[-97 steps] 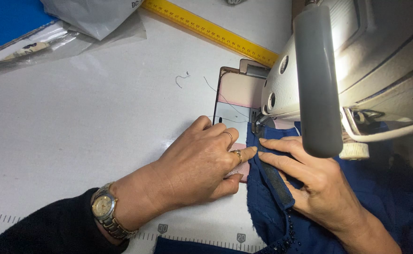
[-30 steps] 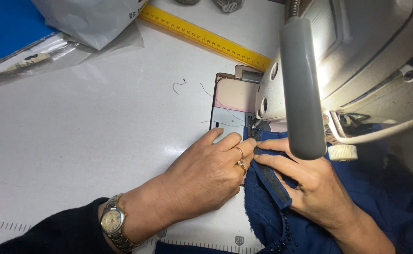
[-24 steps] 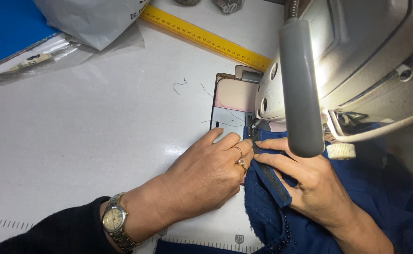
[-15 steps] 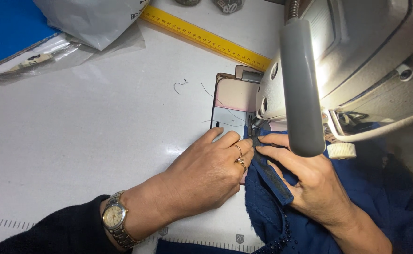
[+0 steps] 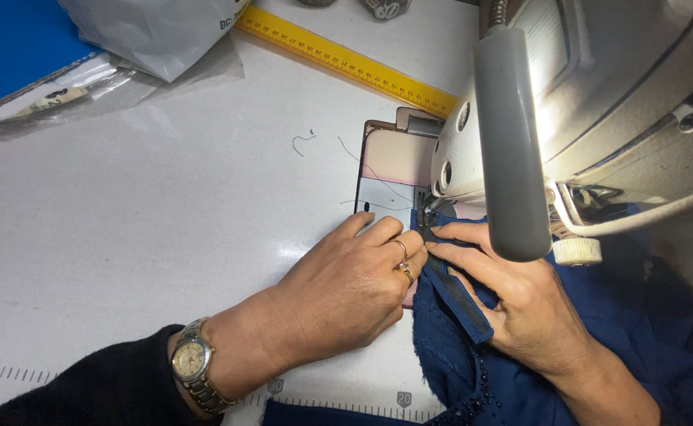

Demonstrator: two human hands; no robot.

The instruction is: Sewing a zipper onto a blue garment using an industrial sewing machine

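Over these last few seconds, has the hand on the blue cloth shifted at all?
Barely. The right hand rests on the blue cloth, its fingertips a little nearer the metal plate than before.

Right hand (image 5: 520,296) fingertips slightly nearer the needle along the blue fabric (image 5: 599,347).

Single view, head cam on me, looking steeply down at my white table (image 5: 125,205), tilted a bit forward toward 12 o'clock. Close range: my left hand (image 5: 346,288) and right hand (image 5: 520,304) fill the lower centre, forearms entering from 6–7 o'clock and 5 o'clock. Sewing machine head (image 5: 599,102) sits very near the lens at 1–3 o'clock and blocks that corner; its grey lamp arm (image 5: 512,150) is nearest of all. Yellow ruler (image 5: 346,59) marks the far edge at 12 o'clock. No second view, so no overlap.
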